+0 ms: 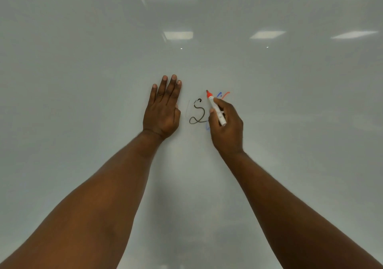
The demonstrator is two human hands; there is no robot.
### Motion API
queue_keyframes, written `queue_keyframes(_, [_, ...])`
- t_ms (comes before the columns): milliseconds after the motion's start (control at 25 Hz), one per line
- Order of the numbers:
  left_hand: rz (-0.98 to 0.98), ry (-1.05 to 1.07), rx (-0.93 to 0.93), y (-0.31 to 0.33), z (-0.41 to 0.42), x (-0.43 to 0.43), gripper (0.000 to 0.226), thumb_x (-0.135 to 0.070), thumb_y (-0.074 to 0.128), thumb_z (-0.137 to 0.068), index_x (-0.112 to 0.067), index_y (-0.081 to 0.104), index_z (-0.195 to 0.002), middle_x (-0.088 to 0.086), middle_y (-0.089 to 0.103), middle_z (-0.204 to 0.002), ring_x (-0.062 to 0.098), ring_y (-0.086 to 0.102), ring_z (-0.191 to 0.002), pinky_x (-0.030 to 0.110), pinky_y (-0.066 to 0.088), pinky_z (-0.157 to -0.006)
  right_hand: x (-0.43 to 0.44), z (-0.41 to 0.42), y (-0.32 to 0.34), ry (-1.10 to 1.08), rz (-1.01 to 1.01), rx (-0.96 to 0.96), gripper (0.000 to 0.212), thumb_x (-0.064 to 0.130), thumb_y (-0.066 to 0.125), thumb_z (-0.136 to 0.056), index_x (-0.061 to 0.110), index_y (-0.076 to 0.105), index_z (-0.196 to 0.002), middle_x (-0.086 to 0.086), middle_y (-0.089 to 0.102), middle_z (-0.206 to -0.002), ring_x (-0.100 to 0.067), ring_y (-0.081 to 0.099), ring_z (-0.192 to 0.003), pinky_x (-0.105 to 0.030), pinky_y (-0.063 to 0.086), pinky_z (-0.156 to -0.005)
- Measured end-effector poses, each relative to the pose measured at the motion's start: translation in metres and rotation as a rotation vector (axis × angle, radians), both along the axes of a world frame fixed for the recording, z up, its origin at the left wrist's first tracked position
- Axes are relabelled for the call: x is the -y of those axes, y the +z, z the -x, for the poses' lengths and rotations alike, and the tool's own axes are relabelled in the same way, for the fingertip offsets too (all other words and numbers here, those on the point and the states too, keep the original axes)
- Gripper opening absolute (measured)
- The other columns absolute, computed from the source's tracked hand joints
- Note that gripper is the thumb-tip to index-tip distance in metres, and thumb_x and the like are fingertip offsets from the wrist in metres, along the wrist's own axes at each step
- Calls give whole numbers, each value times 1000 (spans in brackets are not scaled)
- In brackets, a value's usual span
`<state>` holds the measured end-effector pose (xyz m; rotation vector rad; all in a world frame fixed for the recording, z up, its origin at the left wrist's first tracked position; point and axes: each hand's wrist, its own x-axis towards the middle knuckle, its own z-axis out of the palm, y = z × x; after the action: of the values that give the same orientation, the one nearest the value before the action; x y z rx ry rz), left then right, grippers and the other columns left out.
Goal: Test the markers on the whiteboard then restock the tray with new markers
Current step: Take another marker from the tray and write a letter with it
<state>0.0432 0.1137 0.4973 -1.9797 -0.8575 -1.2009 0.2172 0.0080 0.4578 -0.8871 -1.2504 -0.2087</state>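
Note:
The whiteboard fills the whole view. My right hand grips a white marker with a red tip, its uncapped tip pointing up and left at the board. My left hand lies flat on the board with straight fingers, just left of the writing. A black squiggle sits between my hands. A short red stroke and a blue stroke show above my right hand, partly hidden by it. No tray or other markers are in view.
Ceiling lights reflect in the glossy board at the top. Bare board surface spreads to the left, right and below my arms.

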Motion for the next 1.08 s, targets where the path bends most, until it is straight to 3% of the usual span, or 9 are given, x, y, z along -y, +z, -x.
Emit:
queue_keyframes(120, [-1,-8,-1,1,1,0,75,-14,40,-87,-11,15,-157,6,10,-166,25,2,-153,48,7,-124,3,-6,2,-35,24,9,25,23,61,-93,19,67,-117,7,69,-99,-10,64,-81,-35,55,-73])
queue_keyframes(280, [-3,-29,7,-1,0,0,78,-9,44,-84,-10,17,-157,7,11,-165,26,3,-153,48,6,-124,8,-26,0,-85,-44,-186,33,17,60,-93,25,61,-125,13,66,-112,-10,61,-91,-28,52,-78])
queue_keyframes(440, [-7,-47,-7,-1,1,-2,79,-2,43,-83,-10,17,-157,12,11,-165,29,2,-153,50,5,-124,20,-35,-16,-81,-8,-240,24,12,59,-86,21,63,-108,11,58,-75,-7,52,-63,-29,44,-58])
queue_keyframes(640, [46,-107,2,-1,3,-3,81,15,42,-84,-12,19,-157,13,9,-164,30,3,-153,47,3,-124,31,-23,-42,5,15,-232,15,1,64,-88,15,65,-88,5,62,-71,-7,52,-60,-23,42,-55])
queue_keyframes(840, [209,-254,159,2,11,10,54,-6,40,-102,-15,29,-154,10,35,-157,22,21,-150,35,15,-124,45,-10,-51,54,66,-226,12,4,70,-89,14,69,-96,10,67,-77,-4,57,-64,-17,45,-59])
queue_keyframes(960, [339,-221,271,1,15,25,48,-20,52,-101,-22,42,-148,1,44,-153,24,32,-146,35,33,-114,53,-4,-54,158,109,-269,16,5,71,-89,17,74,-100,5,72,-82,-18,64,-70,-24,51,-63])
queue_keyframes(1080, [325,-270,167,-22,16,44,39,-18,61,-97,-12,58,-135,8,59,-138,31,50,-133,38,38,-111,61,-1,-55,231,155,-289,18,2,71,-85,16,76,-97,-3,73,-83,-28,64,-71,-36,52,-64])
